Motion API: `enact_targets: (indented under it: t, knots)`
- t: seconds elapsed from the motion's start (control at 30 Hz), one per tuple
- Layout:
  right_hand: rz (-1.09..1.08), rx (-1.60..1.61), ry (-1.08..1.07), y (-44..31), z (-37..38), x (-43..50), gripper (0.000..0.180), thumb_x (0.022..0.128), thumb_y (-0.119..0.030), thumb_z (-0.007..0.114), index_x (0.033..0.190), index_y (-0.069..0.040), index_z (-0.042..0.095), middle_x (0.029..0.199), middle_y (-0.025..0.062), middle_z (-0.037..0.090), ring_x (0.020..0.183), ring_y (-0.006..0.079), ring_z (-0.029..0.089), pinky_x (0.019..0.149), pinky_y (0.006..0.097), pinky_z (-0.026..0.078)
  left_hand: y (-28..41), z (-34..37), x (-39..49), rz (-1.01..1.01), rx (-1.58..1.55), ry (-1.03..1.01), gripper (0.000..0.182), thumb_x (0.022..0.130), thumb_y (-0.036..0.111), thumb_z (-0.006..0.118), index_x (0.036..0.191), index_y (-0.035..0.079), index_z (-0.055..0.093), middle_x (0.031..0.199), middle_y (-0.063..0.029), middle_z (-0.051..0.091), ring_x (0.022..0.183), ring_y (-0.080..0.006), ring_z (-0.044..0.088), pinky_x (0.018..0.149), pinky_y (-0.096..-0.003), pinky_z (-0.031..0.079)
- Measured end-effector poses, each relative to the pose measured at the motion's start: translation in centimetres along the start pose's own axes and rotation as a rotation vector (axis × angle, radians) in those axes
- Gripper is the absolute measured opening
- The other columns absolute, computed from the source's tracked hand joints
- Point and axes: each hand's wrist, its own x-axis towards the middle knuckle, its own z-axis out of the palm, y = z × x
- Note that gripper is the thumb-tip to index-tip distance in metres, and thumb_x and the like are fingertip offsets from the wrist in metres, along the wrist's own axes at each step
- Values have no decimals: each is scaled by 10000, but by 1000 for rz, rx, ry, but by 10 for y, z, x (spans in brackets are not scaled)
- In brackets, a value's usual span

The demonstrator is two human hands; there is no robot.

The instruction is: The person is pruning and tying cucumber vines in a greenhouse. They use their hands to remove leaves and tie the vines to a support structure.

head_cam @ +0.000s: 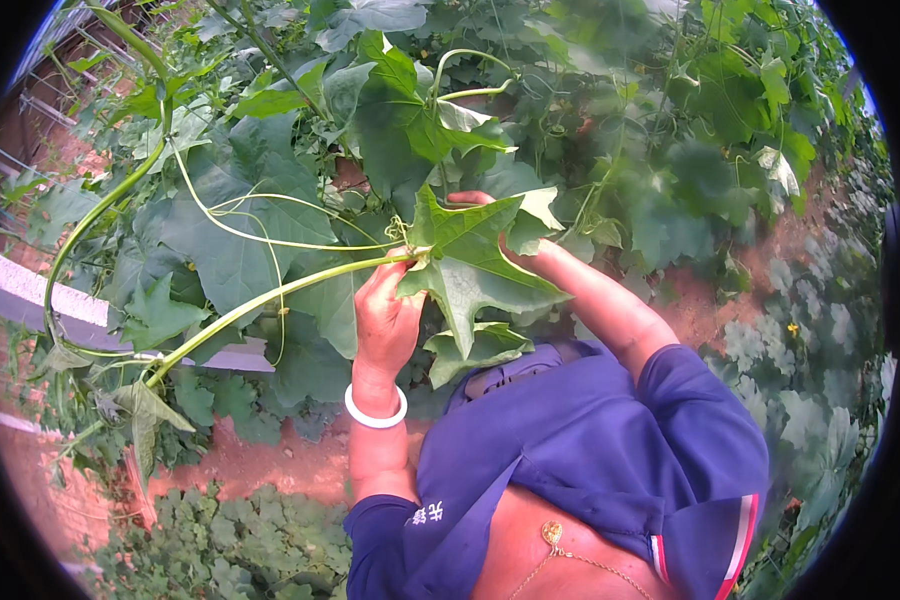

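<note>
My left hand [388, 315], with a white bangle [375, 409] on its wrist, pinches a thick green vine stem [270, 295] where a lobed leaf [469, 262] joins it. The stem arches in from the lower left, and thin curling tendrils run beside it. My right hand [521, 247] is behind the same leaf, mostly hidden; one finger shows above the leaf's edge. Whether it holds anything cannot be seen. Another broad leaf [480, 351] hangs just below.
Dense climbing vines with large leaves [247, 217] fill the space before me. A curved white edge [45, 289] lies at the left. Reddish bare soil [292, 461] runs below, with low leafy plants [225, 540] beyond it. A metal frame [41, 112] stands at the upper left.
</note>
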Motion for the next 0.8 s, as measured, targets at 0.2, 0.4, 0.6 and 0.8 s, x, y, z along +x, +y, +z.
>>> enact_targets:
  t: [0.2,0.4,0.6,0.8]
  knots:
    - [323,-62,458,74,-91,-44,369,989,-159,626,1340,-90,536,1264,104,626,1055,252,694,864,394,597,-45,65,25,-171,-219,-42,162,1017,102,634,1095,-32,683,931,-57,728,847,-121,685,807,-272,540]
    - [530,-939,156,-65,-25,-131,262,977,-275,667,1013,-17,685,826,73,694,757,174,706,695,347,572,-69,113,26,-190,-120,-103,124,996,86,637,1053,-18,675,884,-86,731,821,-136,704,754,-281,536]
    - [-232,-992,373,-97,27,-120,267,925,-244,755,1030,-15,669,870,82,665,721,154,622,653,348,513,-74,157,18,-174,-133,-213,113,964,109,677,1034,20,689,900,-100,699,773,-142,647,689,-320,516]
    - [-481,-1082,420,-94,6,-114,163,932,-99,733,1038,5,668,881,72,653,738,127,656,655,302,539,-98,182,17,-221,-147,-217,280,882,90,751,1149,14,713,956,-49,708,674,-94,576,638,-251,477]
